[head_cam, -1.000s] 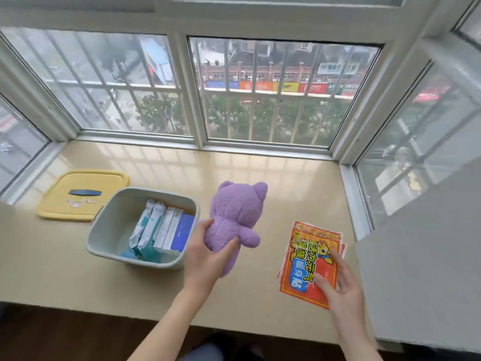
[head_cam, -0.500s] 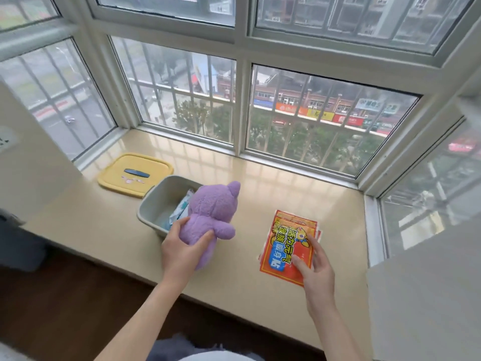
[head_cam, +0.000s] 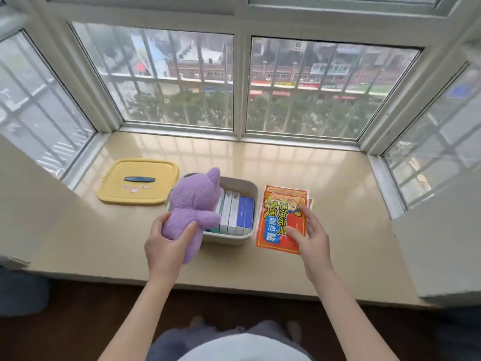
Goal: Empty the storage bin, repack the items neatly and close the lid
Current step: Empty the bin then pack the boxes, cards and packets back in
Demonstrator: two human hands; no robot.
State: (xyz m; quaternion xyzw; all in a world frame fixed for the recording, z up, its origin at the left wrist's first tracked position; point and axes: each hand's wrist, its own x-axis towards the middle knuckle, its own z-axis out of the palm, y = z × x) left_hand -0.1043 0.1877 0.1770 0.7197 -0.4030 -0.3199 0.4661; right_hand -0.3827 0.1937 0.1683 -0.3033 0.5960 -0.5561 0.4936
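A grey storage bin (head_cam: 244, 186) stands on the beige window sill with several boxes (head_cam: 236, 212) upright inside. My left hand (head_cam: 166, 246) grips a purple plush bear (head_cam: 194, 204) by its lower body, and the bear hangs over the bin's left part. To the right of the bin lies a stack of red and orange packets (head_cam: 282, 217). My right hand (head_cam: 311, 238) rests on that stack with its fingers spread and fairly straight. The yellow lid (head_cam: 139, 182) with a dark handle lies flat to the left of the bin.
Window panes with bars close off the sill at the back and on both sides. Grey wall ledges (head_cam: 442, 256) jut in at the right and left. The sill's front edge (head_cam: 234, 285) runs just under my wrists, with dark floor below.
The bear has moved from right of the bin to over its left part. My right hand stays on the packets. The camera has swung, so the bin now sits mid-view.
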